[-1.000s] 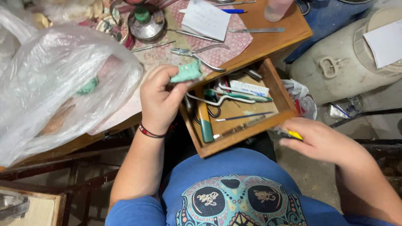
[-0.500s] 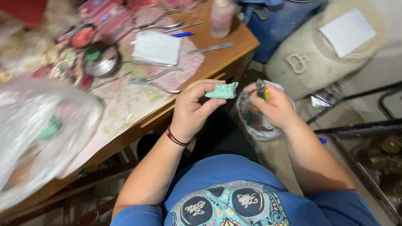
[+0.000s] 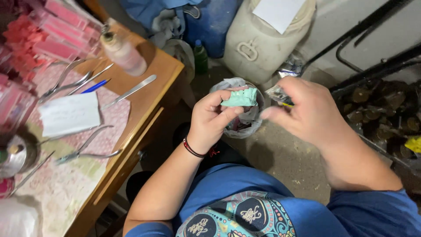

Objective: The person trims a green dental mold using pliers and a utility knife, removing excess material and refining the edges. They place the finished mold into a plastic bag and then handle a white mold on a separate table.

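My left hand (image 3: 213,118) grips a small mint-green dental cast (image 3: 240,97) between thumb and fingers. It is held above a small bin (image 3: 258,117) lined with a grey-white bag on the floor. My right hand (image 3: 307,115) is beside it, to the right, closed around a small tool with a yellow part (image 3: 283,100); most of that tool is hidden by my fingers. The two hands are a short gap apart over the bin.
A wooden table (image 3: 149,103) at left carries pliers (image 3: 85,151), a metal spatula (image 3: 131,91), a blue pen (image 3: 94,85), a white paper note (image 3: 70,114), a pale bottle (image 3: 125,55) and pink boxes (image 3: 57,26). A large cream canister (image 3: 258,39) and a green bottle (image 3: 201,56) stand behind the bin.
The view has swung right, away from the open drawer. Both hands moved off the table to over the floor bin; the left still holds the green cast and the right came up beside it.
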